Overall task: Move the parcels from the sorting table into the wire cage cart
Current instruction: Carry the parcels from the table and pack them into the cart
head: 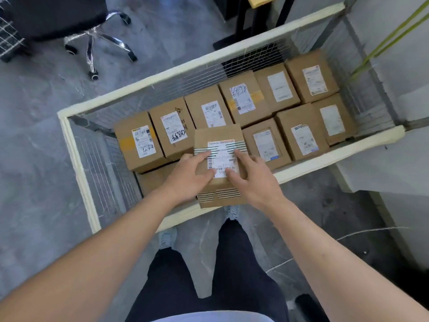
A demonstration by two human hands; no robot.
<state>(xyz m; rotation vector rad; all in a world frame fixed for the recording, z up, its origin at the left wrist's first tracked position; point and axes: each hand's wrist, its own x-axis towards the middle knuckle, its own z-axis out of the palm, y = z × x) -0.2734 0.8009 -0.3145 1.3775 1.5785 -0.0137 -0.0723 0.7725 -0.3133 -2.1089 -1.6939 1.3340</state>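
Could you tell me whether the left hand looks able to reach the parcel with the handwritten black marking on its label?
Probably yes. The left hand rests on the striped parcel, and the marked parcel sits just beyond it in the open-topped cart, with nothing over it.

The parcels [219,145] are matt brown cardboard with white paper labels, some bearing glossy tape. The cart [69,135] has thin metal wire mesh and a cream padded rim. The chair base [99,43] is shiny chrome on a smooth grey floor [34,159].
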